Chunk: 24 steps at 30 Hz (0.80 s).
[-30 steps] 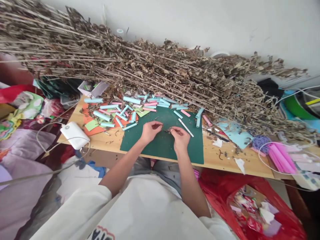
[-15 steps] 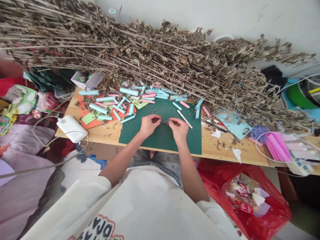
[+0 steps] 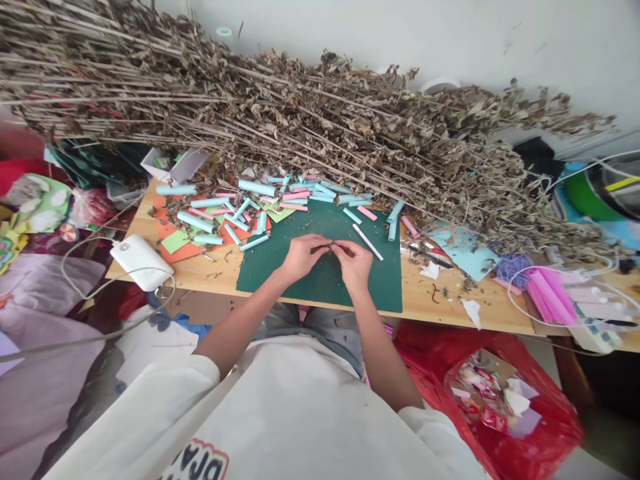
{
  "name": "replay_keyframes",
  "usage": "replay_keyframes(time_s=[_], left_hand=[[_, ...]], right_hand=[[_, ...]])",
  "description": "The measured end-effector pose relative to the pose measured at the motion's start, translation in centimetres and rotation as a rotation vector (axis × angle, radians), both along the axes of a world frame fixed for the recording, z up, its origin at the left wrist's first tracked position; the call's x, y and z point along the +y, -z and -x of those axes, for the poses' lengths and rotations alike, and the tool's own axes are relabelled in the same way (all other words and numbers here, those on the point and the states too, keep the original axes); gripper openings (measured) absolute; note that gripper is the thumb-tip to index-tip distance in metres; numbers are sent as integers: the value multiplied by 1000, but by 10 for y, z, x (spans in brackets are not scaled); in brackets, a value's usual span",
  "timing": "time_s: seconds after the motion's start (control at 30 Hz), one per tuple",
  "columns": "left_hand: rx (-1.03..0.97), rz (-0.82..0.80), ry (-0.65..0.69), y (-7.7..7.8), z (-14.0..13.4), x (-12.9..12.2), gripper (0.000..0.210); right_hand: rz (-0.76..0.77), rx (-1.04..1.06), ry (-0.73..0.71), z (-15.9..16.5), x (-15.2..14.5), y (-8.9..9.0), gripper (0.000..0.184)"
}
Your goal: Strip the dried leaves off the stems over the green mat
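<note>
Above the dark green cutting mat (image 3: 320, 287), my left hand (image 3: 303, 257) and my right hand (image 3: 354, 265) meet at the fingertips. Both are closed in a pinch on small dark brown bits that look like dried leaf; the fingers hide most of them. A thin white stick (image 3: 368, 242) lies on the mat just beyond my right hand. Small rolled paper tubes, blue (image 3: 257, 187) and pink (image 3: 367, 213), are scattered along the mat's far edge and to its left.
A big heap of dried leafy stalks (image 3: 320, 127) stretches across the back of the wooden table (image 3: 420, 300). A white power bank (image 3: 141, 262) with a cable lies at left. Pink rolls (image 3: 550, 295) and purple yarn (image 3: 514, 268) lie right. A red bag of scraps (image 3: 540, 393) stands below.
My hands were apart with dark bits at the fingertips; now they have come together and their fingertips touch. The view has shifted slightly.
</note>
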State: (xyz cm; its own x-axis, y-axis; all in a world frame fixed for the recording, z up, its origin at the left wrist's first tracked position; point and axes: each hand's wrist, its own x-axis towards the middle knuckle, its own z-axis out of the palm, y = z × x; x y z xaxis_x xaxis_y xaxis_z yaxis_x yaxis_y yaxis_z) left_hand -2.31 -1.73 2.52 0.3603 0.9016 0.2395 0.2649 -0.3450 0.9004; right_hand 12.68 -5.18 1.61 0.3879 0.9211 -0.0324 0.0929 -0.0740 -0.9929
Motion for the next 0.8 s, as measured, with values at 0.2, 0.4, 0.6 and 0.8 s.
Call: replay_keyframes(time_s=[0.2,0.4,0.6,0.8], left_hand=[[14,90,-83,5,-5,-1,13],[34,102,-127,2,2,8,11],[154,-100,9,4,9,12,19],[236,-206,-67,11,22,15,29]], right_hand=[[-40,-63,-86,2,-2,-3,18],[9,35,53,3,6,3,22],[-27,-207,-91,0,4,-1,21],[-29,-282,-45,-16,1,-3,24]])
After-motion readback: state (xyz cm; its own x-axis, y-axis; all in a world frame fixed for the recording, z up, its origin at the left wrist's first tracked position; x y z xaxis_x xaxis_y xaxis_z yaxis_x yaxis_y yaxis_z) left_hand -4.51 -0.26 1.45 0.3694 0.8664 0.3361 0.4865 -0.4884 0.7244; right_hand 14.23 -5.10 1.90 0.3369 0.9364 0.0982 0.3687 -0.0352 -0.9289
